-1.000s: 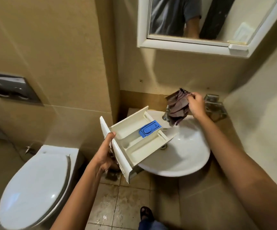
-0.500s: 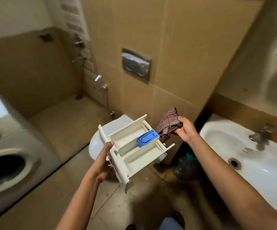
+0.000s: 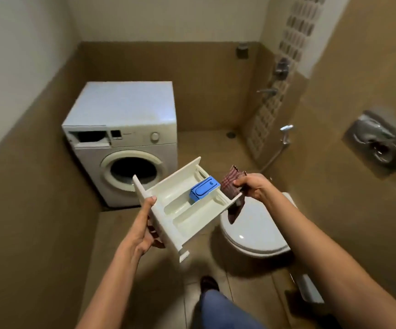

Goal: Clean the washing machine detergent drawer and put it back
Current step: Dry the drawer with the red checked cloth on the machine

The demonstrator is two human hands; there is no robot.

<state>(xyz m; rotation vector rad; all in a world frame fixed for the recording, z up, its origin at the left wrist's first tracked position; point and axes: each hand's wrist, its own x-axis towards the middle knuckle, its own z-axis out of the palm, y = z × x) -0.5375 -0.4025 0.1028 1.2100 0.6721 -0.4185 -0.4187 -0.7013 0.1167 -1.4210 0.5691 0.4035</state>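
well, the left hand [image 3: 142, 233] grips the drawer [image 3: 182, 210] by its front end only, in the air before the washing machine [image 3: 121, 115]; the right hand [image 3: 251, 186] pinches the cloth [image 3: 230, 185]. held so, it may tip, slip and crack on the floor [image 3: 106, 224].

White toilet [image 3: 254, 231] is sitting near right with its lid down, and a chrome flush plate [image 3: 377, 143] is hanging on the right wall. A bidet sprayer [image 3: 286, 132] is hanging farther back on that wall, with a tap [image 3: 267, 91] sticking out beyond it. A floor drain [image 3: 231, 134] is sitting in the far right corner.
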